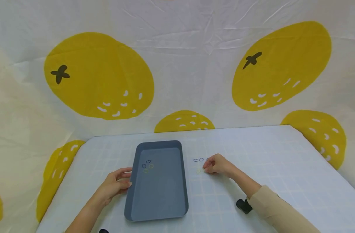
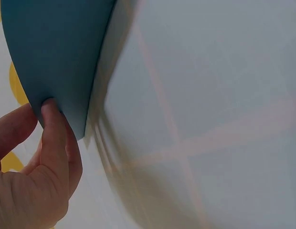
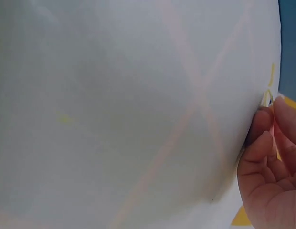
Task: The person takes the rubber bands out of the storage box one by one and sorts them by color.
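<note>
My left hand [image 1: 114, 185] grips the left side of a shallow blue-grey tray [image 1: 158, 200], its thumb against the outer wall [image 2: 67, 57] in the left wrist view. Inside the tray lie several thin loops like rubber bands, dark blue [image 1: 148, 161] and yellow [image 1: 146, 171]. To the right of the tray, my right hand [image 1: 219, 165] is low over the table, pinching a thin yellow rubber band [image 3: 268, 91] between thumb and index finger. Another yellow rubber band [image 1: 198, 171] lies just left of its fingertips. Dark blue rubber bands [image 1: 195, 160] lie in a row behind, one partly hidden by the hand.
The table [image 1: 253, 145] has a pale checked cover. A white cloth [image 1: 192, 81] printed with large yellow fruits hangs behind and at the sides. A black device [image 1: 244, 206] is at the right wrist, and part of another [image 1: 103, 231] shows at the left arm.
</note>
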The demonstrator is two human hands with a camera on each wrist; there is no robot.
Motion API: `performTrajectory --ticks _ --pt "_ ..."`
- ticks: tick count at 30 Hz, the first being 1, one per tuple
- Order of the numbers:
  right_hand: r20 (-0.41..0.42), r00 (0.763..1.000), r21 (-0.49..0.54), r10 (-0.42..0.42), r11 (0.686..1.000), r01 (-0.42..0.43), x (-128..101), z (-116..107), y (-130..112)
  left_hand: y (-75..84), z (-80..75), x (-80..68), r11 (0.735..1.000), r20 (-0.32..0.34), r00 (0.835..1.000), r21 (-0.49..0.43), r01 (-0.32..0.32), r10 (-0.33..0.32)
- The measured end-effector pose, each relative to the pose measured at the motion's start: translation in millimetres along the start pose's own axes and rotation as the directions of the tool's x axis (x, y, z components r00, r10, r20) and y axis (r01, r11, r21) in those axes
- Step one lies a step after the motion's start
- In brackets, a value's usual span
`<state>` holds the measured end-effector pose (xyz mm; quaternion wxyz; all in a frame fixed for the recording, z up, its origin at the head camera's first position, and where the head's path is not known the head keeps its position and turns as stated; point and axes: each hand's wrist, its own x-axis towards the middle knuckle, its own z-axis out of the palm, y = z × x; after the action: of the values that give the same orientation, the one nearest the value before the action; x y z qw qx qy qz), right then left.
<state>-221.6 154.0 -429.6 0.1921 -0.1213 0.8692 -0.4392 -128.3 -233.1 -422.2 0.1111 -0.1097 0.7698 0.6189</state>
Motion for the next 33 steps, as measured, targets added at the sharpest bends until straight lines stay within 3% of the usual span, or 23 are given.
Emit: performTrajectory --ticks 18,27,33 --pt "-0.010 0.996 -0.010 0.083 0.996 -0.083 17 -19 -26 7.9 -2.9 4.3 1.000 0.009 1.000 -0.005 -0.018 0.018" --pt "0.017 1.000 0.001 0.020 1.000 -0.020 26 -18 -51 8.0 -4.6 5.7 1.000 0.008 1.000 0.002 -0.019 0.019" --pt "0.045 0.999 0.037 0.020 0.999 -0.022 21 -8 -59 -4.8 -1.4 -0.2 1.000 0.011 1.000 -0.025 -0.011 0.012"
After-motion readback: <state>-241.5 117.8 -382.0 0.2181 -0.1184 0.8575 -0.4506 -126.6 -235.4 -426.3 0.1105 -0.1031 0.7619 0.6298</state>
